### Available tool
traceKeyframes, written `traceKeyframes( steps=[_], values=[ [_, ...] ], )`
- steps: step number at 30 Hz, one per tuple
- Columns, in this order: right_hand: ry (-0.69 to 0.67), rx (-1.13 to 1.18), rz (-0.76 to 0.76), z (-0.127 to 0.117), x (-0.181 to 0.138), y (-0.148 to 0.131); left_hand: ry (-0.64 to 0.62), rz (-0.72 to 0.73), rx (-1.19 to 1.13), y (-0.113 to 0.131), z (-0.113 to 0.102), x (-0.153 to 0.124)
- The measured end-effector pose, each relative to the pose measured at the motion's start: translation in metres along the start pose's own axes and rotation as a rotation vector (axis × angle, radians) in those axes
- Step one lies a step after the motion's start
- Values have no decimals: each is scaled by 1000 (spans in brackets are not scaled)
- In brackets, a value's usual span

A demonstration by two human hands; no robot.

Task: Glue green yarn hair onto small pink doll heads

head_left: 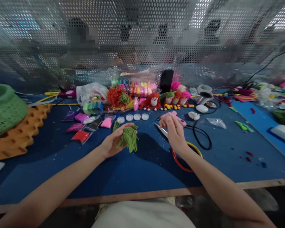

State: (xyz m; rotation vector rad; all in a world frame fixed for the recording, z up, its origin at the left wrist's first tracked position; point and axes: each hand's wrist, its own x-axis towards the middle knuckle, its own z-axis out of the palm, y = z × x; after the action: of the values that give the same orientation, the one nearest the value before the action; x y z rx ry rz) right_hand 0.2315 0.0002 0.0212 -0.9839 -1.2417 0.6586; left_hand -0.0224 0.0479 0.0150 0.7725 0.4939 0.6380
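Note:
My left hand (114, 142) is closed around a bundle of green yarn (130, 139), and its loose strands hang over the fingers. To the right, my right hand (174, 133) is closed, fingertips pinched together. Whatever it may hold is too small or hidden to make out. Behind that hand shows a pink glue gun (180, 121), partly covered by the fingers; I cannot tell whether they touch it. Scissors with red and yellow handles (179, 163) lie beneath the hand and wrist, one blade (161, 130) pointing up and left.
Yarn-haired dolls (154, 100) stand at the back beside a black phone (166, 81). White round lids (137, 117) and coloured clay packets (81, 136) lie left of centre. A green basket (6, 110) stands far left; a black cord (207, 139) loops at right. Perforated metal (142, 38) rises behind.

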Motion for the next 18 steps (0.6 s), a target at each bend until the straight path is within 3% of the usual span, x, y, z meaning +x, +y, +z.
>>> traceKeyframes(
  steps=[3, 7, 9, 12, 18],
  values=[
    [-77, -236, -103, -3, 0, 0, -66, 2, 42, -2, 0, 0],
    [-444, -577, -361, 4, -8, -2, -123, -2, 76, -3, 0, -2],
    [-555, -667, -440, 8, -13, -2, -133, -8, 99, -3, -1, -3],
    [-520, -729, -476, 6, -13, -1, -146, -8, 145, -4, -1, -4],
    [-198, -753, -414, -17, 12, -2, -163, -23, 139, -7, -2, -1]
  ],
)
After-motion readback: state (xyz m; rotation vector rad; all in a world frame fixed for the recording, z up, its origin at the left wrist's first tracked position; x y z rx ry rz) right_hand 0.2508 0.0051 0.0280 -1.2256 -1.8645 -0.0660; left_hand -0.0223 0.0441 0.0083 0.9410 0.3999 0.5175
